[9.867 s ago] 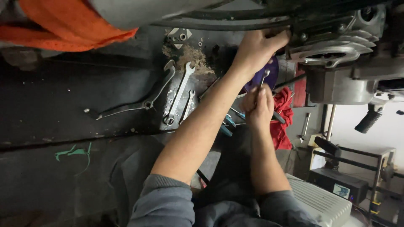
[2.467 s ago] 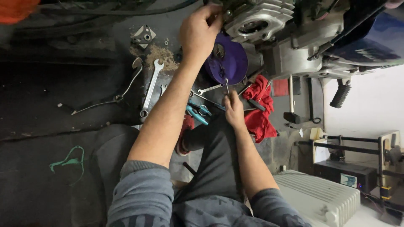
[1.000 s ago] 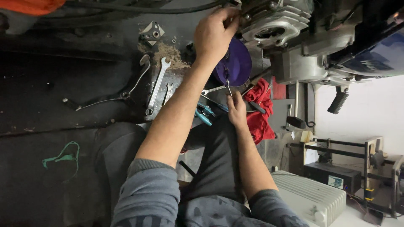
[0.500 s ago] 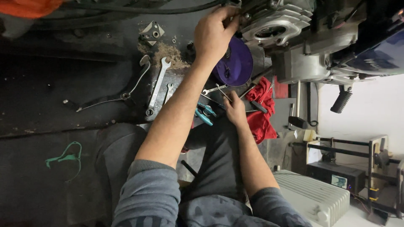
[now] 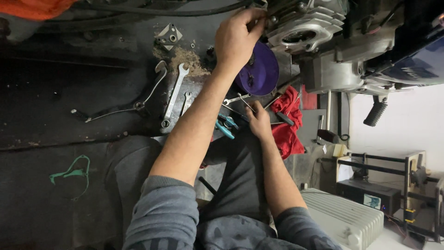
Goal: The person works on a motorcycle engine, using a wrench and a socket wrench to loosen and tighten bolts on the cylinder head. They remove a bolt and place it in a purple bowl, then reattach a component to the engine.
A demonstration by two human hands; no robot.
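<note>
Landmark: purple bowl on the dark floor, under the grey finned engine.

Left hand: raised above the bowl's upper-left edge, at the left end of the engine. Fingers curled together, tips pinched against the engine casing. Whatever small part sits between the tips is hidden; cannot tell what, if anything, is gripped.

Right hand: below the bowl, low over the scattered tools. Fingers loosely bent, thumb and forefinger closing on a thin metal tool that points up toward the bowl. Grip looks light.

Just right of the right hand: red rag. Left of the bowl: long combination wrench lying flat. Below-left of the bowl: teal-handled pliers, beside the left forearm.
</note>
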